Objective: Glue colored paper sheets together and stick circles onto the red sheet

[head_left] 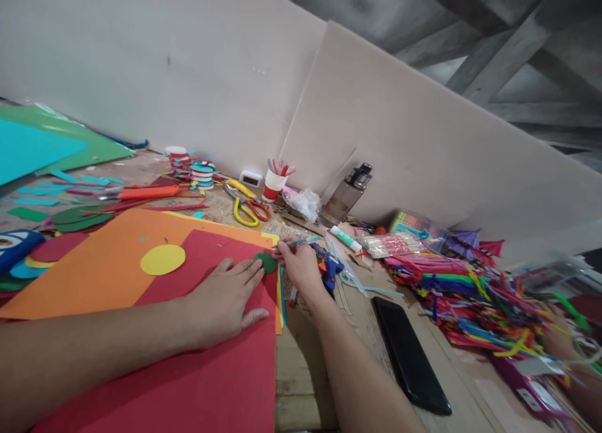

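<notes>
My left hand [226, 295] lies flat on a red sheet of paper [226, 370], fingers stretched out. Its fingertips touch a small dark green paper circle [267, 262] near the sheet's right edge. Just right of the circle, my right hand [301, 263] is closed in a pinch around a slim pale blue pen [308, 240]. The pen's tip is hidden by the fingers. A yellow paper circle [163, 260] rests on the orange sheet [110, 257] left of my left hand. Beside my right wrist is a blue glue gun [333, 275], partly covered.
A black phone [411, 356] lies right of my right forearm. Behind are scissors [247, 210], a paper cup [273, 185], a glue stick [347, 239] and a dark bottle [348, 191]. Pipe cleaners [470, 295] are heaped at right, near another person's hand [557, 332].
</notes>
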A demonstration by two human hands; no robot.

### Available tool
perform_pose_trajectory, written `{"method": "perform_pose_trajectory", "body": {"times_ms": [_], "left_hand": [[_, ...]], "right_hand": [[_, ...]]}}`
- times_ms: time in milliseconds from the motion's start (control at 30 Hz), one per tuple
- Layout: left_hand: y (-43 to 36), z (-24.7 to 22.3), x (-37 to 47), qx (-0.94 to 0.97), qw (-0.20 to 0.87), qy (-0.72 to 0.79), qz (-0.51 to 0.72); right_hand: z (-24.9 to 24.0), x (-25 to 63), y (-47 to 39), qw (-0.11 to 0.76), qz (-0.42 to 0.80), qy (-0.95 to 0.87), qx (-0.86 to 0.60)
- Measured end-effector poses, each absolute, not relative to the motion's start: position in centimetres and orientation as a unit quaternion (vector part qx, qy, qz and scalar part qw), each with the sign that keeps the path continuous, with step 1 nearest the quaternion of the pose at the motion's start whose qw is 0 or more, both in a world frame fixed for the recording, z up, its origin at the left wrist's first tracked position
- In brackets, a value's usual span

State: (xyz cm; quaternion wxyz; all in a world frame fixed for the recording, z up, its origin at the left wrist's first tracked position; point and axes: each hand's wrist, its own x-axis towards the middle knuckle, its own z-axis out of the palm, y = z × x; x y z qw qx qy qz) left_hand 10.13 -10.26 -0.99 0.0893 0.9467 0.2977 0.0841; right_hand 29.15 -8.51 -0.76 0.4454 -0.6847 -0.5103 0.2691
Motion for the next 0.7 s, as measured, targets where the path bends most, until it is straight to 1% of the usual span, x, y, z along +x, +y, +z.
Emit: {"method": "perform_pose_trajectory", "body": {"times_ms": [167,367,500,700], "left_hand": [[-10.08,-0.57,10.07,0.946,0.1,0.297,0.082],[-9.8,-0.23,10.18,0.946,0.098,0.299,0.076],[-9.74,-0.15,10.3,0.946,0.099,0.3,0.081],[-9.87,-0.37,10.29,0.945,0.096,0.301,0.084]], "right_hand": [[-0.75,29.55,-8.5,0.462,0.24,-0.504,-0.689],[-0.46,29.28,-8.69,0.474,0.24,-0.512,-0.675],[-0.6,28.92,-8.71,0.454,0.261,-0.53,-0.667],[-1.11,29.19,-8.48,0.402,0.221,-0.557,-0.693]]}}
